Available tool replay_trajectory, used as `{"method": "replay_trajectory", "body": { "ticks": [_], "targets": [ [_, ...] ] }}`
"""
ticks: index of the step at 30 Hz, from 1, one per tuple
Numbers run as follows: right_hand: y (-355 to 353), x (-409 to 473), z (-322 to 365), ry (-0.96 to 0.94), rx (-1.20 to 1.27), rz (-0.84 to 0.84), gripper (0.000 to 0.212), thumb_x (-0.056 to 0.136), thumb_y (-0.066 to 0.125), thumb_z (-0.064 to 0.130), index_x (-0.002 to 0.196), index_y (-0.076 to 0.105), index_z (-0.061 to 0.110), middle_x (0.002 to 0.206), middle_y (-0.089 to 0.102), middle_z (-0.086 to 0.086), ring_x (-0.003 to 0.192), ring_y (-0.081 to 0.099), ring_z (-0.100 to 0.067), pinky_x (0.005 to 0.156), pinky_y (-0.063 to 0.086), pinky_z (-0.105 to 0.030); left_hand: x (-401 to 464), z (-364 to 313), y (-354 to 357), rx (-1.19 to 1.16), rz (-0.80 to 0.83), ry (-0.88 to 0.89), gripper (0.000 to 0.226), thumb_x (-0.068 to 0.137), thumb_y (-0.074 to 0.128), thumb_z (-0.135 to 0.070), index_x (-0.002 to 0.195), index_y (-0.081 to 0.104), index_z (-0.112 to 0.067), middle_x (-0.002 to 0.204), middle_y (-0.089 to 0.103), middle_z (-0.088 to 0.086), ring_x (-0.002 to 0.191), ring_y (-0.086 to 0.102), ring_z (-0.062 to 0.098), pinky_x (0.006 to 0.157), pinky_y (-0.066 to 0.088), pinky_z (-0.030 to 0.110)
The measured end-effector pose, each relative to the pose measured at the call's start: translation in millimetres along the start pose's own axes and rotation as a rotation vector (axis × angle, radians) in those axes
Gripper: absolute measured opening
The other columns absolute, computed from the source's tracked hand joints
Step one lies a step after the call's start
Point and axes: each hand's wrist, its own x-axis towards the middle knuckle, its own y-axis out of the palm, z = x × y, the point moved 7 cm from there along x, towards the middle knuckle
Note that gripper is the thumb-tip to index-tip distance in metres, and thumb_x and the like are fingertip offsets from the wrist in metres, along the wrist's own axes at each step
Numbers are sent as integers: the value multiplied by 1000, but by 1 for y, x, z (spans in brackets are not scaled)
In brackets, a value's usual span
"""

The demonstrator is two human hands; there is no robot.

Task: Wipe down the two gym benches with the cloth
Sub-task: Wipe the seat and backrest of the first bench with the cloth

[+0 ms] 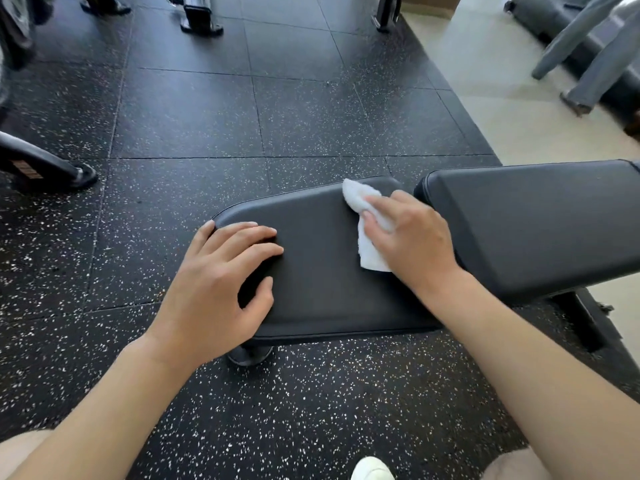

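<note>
Left hand [221, 282] spread flat on seat pad [311, 271] near-left end, likely bracing bench. Right hand [412, 237] bunches white cloth [367, 230] at pad's far-right end, beside backrest pad [540, 223] — wiping stroke looks underway.

A black padded seat pad [322, 271] lies across the middle, its raised back pad [540, 220] just beside it on the right. The left hand [221, 289] rests flat on the seat's left end, fingers spread. The right hand [412, 237] grips a crumpled white cloth [367, 230] against the seat's far right part. Speckled black rubber floor tiles [190, 116] surround the bench.
</note>
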Motion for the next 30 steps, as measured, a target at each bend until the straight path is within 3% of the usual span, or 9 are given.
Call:
{"method": "replay_trajectory", "body": {
  "ticks": [4,8,10,14,16,20,25,27,30],
  "targets": [
    [-3,-46,42,-164,58,-4,17,96,63,31,106,72,21,77,51,-1,68,56,-24,59,48,-40,22,-9,6,34,67,-24,41,91,54,-32,124,73,-17,140,65,-3,135,57,26,123,31,56],
    [-8,-82,52,-327,148,26,22,98,59,32,109,73,21,72,46,3,63,46,-18,54,40,-31,39,-27,23,29,138,-12,45,90,51,-35,126,73,-18,142,64,-4,138,55,26,121,32,57],
    [-11,-72,20,-250,131,-3,21,97,60,31,108,75,21,73,47,3,64,50,-19,56,45,-34,38,-35,31,49,161,21,47,90,51,-35,129,72,-19,144,63,-4,140,54,26,120,33,60],
    [-18,-43,-64,115,22,-32,24,96,64,33,117,74,30,76,46,3,72,57,-25,64,48,-38,37,-37,34,82,157,48,48,90,51,-38,129,72,-19,144,63,-3,139,54,28,121,33,60],
    [-17,-39,-74,195,12,-16,24,97,62,35,118,73,30,77,47,2,73,56,-26,67,48,-40,38,-37,34,87,153,60,48,90,51,-39,128,72,-18,144,63,-3,138,54,29,121,33,58],
    [-13,-56,-10,-1,7,-51,15,93,65,27,102,75,20,77,54,-2,69,58,-27,61,51,-43,39,-35,34,72,157,57,45,91,54,-38,128,72,-19,144,63,-3,138,53,29,120,34,59],
    [-6,-80,44,-266,100,21,24,97,61,32,110,75,17,76,56,-2,67,57,-24,60,50,-41,41,-33,33,49,139,57,40,92,56,-32,125,72,-16,142,65,-3,135,56,30,115,38,60],
    [-6,-64,25,-222,56,8,21,95,64,31,107,75,18,77,57,-4,69,60,-27,60,51,-42,40,-32,34,46,149,56,42,93,55,-31,129,71,-16,144,64,-2,138,54,30,118,35,61],
    [-4,-25,-34,58,-30,-38,24,97,62,36,113,74,22,89,62,-7,85,65,-33,70,49,-43,36,-34,33,54,158,42,44,92,54,-31,131,69,-16,147,61,-3,142,51,27,122,31,59]
  ]
}}
